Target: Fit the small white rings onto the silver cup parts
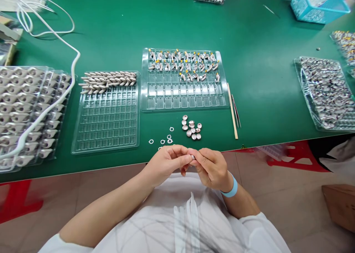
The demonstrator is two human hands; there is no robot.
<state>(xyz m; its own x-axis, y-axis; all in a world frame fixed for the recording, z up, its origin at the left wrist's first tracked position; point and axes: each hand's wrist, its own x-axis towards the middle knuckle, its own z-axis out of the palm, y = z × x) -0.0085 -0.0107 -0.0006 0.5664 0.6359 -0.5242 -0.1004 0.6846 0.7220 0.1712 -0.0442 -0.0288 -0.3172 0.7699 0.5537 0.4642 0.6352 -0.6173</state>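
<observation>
Grip: left hand (pixel 168 164) and right hand (pixel 211 167) meeting, jointly pinching a small metal piece (pixel 193 157), mostly hidden | Beyond: metal caps (pixel 193 130) lying on the bench (pixel 263 105), ring washers (pixel 169 141) just past the left hand | Handling: best keeping pressure light, working above the bench lest it drop

No readable text, labels or numbers, edges apparently too blurred

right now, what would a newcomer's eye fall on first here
The left hand and right hand meet by the near edge of the green table, pinching a small metal part between them. Just beyond lies a loose cluster of round metal pieces. At the far right, a bright blue basket stands out against the green.
</observation>
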